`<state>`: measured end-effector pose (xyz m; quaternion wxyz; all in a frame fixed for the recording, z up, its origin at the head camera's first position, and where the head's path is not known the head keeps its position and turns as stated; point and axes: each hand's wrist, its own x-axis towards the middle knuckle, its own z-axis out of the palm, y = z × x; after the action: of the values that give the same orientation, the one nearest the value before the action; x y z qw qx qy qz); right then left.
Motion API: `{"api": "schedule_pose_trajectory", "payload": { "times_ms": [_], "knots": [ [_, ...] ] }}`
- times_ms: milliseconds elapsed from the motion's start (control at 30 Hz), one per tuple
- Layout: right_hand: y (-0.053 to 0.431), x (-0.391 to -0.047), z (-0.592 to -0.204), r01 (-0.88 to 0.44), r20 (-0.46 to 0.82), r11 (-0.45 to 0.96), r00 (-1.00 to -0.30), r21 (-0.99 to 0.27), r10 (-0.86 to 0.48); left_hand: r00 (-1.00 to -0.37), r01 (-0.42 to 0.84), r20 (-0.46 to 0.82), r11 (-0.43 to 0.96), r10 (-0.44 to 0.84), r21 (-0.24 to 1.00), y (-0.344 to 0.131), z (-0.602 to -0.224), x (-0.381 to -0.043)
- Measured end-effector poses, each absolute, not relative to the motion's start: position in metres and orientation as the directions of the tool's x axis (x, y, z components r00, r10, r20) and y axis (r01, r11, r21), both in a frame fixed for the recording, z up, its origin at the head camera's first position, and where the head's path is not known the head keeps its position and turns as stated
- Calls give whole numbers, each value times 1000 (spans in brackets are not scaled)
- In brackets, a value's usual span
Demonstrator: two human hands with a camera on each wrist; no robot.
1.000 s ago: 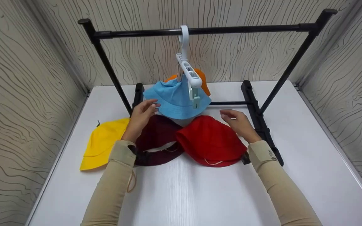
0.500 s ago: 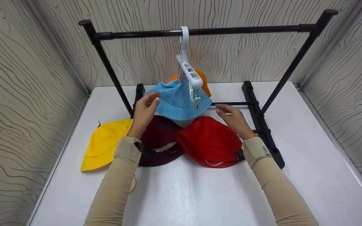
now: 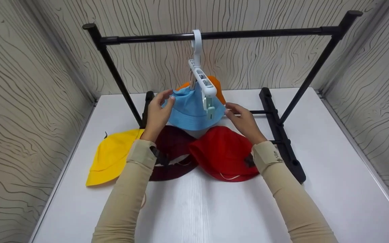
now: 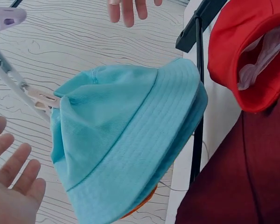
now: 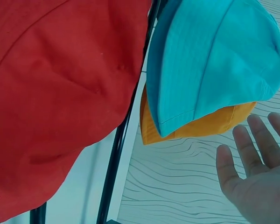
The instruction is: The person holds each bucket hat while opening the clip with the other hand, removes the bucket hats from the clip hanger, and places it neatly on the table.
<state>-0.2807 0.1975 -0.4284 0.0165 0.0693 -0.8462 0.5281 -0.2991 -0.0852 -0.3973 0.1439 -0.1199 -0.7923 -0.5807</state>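
Hovering with the left hand just left of the light-blue bucket hat, with thumb and fingers parted and gripping nothing. Reaching likewise with the right hand to the right brim of the hat, with fingers spread and gently bent, without hold of anything. Separated from the hat by a visible gap in the left wrist view; too close to the right brim in the head view to tell touching from apart. Hung by the pinched crown of the hat from a small clip, under a white hanger hooked over a black rail above. Partly covered in front by a pale green clip, and backed by an orange hat. Resting on the white tabletop, nearer than the light-blue hat: to its front left a maroon bucket hat, to its front right a red bucket hat, farther left a yellow bucket hat.
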Motion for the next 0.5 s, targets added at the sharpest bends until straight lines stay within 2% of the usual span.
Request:
{"api": "schedule_pose_trajectory", "payload": {
  "times_ms": [500],
  "knots": [
    [181,-302,-414,-185,156,411,-982,-893,-102,-934,345,353,379,52,859,-75,-382,-314]
  ]
}}
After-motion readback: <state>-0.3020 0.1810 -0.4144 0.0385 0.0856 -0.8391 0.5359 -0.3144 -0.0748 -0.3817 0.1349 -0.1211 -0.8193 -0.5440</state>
